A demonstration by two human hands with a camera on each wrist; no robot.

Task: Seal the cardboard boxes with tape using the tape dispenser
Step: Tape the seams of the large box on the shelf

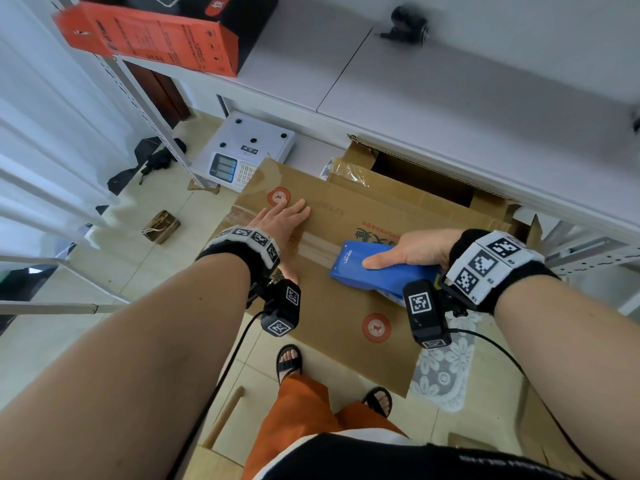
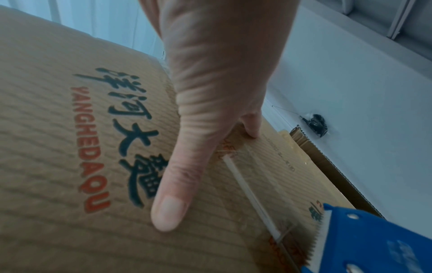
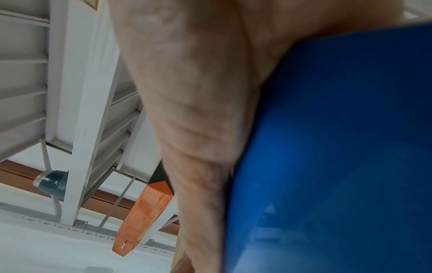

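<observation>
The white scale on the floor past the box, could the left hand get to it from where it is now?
Probably yes. The left hand lies flat on the cardboard box holding nothing, near the edge facing the scale. Only bare box top lies between them, though the scale sits lower, so it would mean leaning down.

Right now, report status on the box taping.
Left hand flat on cardboard box. Right hand grips blue tape dispenser on the centre seam. Nothing blocking the seam.

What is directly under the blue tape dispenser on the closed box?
The tape dispenser, gripped by the right hand, sits on the cardboard box over its centre seam. Tape there is covered.
</observation>
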